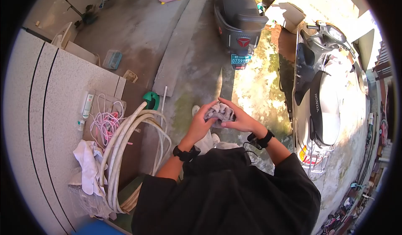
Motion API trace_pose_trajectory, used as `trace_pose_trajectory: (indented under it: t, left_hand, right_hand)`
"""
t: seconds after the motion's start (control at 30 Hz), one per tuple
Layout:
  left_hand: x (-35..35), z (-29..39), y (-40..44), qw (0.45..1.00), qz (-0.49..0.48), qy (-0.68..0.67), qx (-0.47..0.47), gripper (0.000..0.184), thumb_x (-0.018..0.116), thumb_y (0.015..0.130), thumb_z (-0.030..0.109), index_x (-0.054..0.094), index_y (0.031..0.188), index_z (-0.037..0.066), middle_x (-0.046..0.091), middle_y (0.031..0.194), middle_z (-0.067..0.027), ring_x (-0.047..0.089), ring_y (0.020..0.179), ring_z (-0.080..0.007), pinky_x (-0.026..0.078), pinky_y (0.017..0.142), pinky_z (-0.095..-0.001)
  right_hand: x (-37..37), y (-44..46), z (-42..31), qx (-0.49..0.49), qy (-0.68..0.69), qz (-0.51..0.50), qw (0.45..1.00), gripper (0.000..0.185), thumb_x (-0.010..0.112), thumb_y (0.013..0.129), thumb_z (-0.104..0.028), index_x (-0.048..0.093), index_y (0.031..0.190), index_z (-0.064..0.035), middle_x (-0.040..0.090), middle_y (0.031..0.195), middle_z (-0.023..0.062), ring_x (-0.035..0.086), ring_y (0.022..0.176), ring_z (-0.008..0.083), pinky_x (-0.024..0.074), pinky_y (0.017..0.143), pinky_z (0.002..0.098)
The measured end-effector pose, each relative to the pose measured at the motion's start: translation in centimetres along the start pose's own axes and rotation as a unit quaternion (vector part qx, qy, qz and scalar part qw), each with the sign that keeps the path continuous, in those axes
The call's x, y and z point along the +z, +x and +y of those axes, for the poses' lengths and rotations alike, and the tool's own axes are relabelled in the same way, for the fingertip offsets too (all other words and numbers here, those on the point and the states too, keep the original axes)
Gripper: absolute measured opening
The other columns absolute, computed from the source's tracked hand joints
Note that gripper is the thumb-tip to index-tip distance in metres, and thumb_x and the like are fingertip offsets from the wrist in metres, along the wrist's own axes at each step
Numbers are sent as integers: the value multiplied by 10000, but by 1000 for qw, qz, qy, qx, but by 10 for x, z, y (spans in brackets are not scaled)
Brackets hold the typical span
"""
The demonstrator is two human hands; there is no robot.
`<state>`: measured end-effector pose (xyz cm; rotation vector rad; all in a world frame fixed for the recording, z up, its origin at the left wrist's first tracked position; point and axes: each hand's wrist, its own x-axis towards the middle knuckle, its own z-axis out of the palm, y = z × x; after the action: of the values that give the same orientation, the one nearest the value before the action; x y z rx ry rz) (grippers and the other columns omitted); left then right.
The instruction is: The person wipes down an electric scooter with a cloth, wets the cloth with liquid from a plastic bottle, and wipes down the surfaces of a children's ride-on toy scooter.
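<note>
A bunched grey and white cloth [220, 112] is held between my two hands in front of my body. My left hand [204, 120] curves round its left side, with the thumb over the lower edge. On the right side my right hand [239, 118] presses against it, fingertips at the top and thumb along the bottom. The cloth is crumpled into a rounded bundle, and its underside is hidden. Dark bands are on both wrists.
To the left are a coiled hose [115, 155], pink cords [102, 124], a white cloth [88, 168] and a green object [151, 101]. A dark scooter [240, 21] stands ahead, and a white scooter [326, 105] is at the right. A concrete ledge [180, 46] runs ahead.
</note>
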<state>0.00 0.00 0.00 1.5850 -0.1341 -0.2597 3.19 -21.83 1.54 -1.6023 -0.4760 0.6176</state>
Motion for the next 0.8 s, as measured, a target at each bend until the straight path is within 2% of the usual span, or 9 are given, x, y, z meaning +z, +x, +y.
trace_pose_trajectory:
  t: [0.07,0.1,0.17,0.2,0.27,0.43,0.5,0.63,0.8]
  left_hand:
    - [-2,-1,10,998,-20,38,37,602,645,861,-70,523,1432,79,559,1350,-120,574,1234,-257,452,1042,-335]
    - [-11,-1,110,997,-30,37,63,610,652,846,-70,524,1425,72,561,1349,-124,575,1236,-262,455,1040,-339]
    - [-10,1,126,995,-63,65,44,625,664,817,-72,526,1413,58,563,1346,-134,576,1240,-272,460,1037,-347]
    - [-31,12,175,989,-63,106,77,630,670,808,-65,526,1410,55,561,1353,-138,572,1247,-285,461,1038,-354]
    - [-31,13,218,984,-78,138,82,641,681,791,-51,524,1405,49,556,1369,-147,564,1260,-309,462,1042,-369]
    - [-47,47,367,942,-99,252,199,653,720,786,10,521,1406,54,515,1433,-155,525,1291,-354,465,1049,-406]
    - [-46,60,411,930,-110,277,215,659,724,784,13,518,1409,54,495,1451,-157,510,1309,-352,467,1050,-408]
    - [-32,61,499,907,-124,297,272,685,733,777,14,509,1423,52,466,1467,-176,491,1328,-363,463,1061,-416]
    - [3,42,608,878,-211,314,294,696,747,768,40,486,1412,20,452,1467,-206,438,1386,-373,473,1065,-423]
  right_hand:
    - [-5,0,8,-24,18,28,999,852,773,869,-168,299,1572,-89,478,1459,156,485,1338,243,403,1106,365]
    - [-76,62,6,-7,-25,49,998,827,770,868,-152,321,1559,-82,488,1440,156,495,1322,242,414,1094,365]
    - [-78,64,14,48,-38,87,994,779,763,867,-120,365,1534,-68,510,1402,156,517,1292,241,438,1068,365]
    - [-99,108,6,7,-37,131,991,724,770,848,-95,429,1485,-55,519,1374,160,536,1267,257,457,1046,366]
    - [-121,127,16,-1,-78,181,980,708,776,835,-84,451,1463,-48,516,1377,164,539,1268,275,461,1044,368]
    - [-209,213,-19,-31,-209,282,936,675,774,812,-61,491,1424,-45,482,1411,185,522,1287,329,458,1064,394]
    - [-233,235,-35,-11,-141,321,936,697,778,792,-24,494,1427,-62,452,1446,185,503,1315,352,464,1064,402]
    - [-290,274,-30,-37,-243,396,884,696,761,781,1,504,1423,-74,438,1471,183,491,1325,379,480,1049,418]
    - [-376,308,22,-9,-321,488,812,693,734,764,15,522,1415,-97,430,1488,176,452,1359,394,458,1076,443]
